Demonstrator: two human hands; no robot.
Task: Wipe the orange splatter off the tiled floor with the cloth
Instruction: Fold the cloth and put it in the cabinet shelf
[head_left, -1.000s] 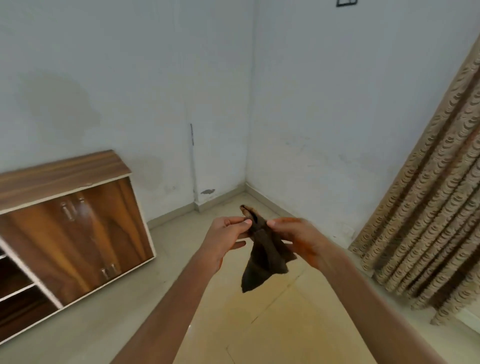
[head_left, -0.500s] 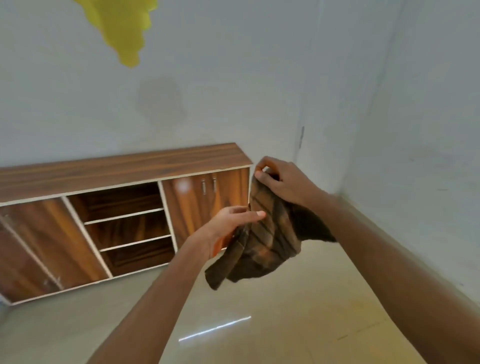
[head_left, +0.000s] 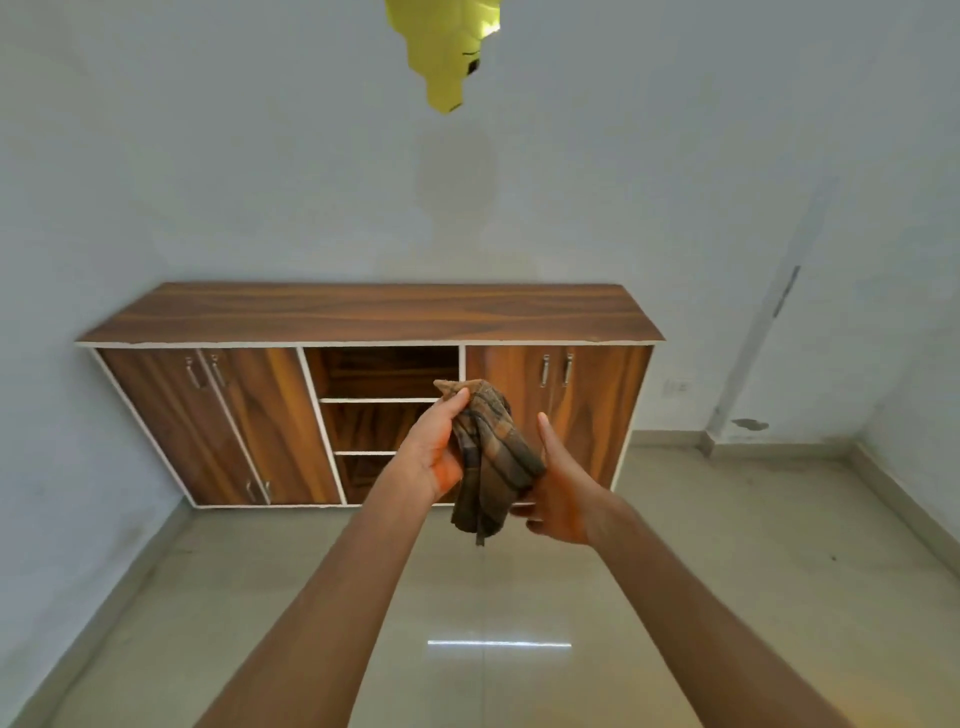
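Observation:
A brown checked cloth (head_left: 491, 457) hangs bunched between my two hands at chest height in front of me. My left hand (head_left: 434, 449) pinches its top corner with thumb and fingers. My right hand (head_left: 558, 493) cups the cloth's lower right side from below, thumb pointing up. The beige tiled floor (head_left: 675, 597) lies below. No orange splatter shows on the visible tiles, though both palms look orange-tinted.
A low wooden cabinet (head_left: 374, 312) with two door pairs and open middle shelves stands against the wall ahead. A yellow hanging decoration (head_left: 449, 47) is at the top. Pale walls close in on the left and right; the room's corner (head_left: 852, 441) is at the right.
The view has swung left, from the corner and curtain to facing the cabinet. The cloth's top moved from my right hand to my left; my right hand dropped beneath it.

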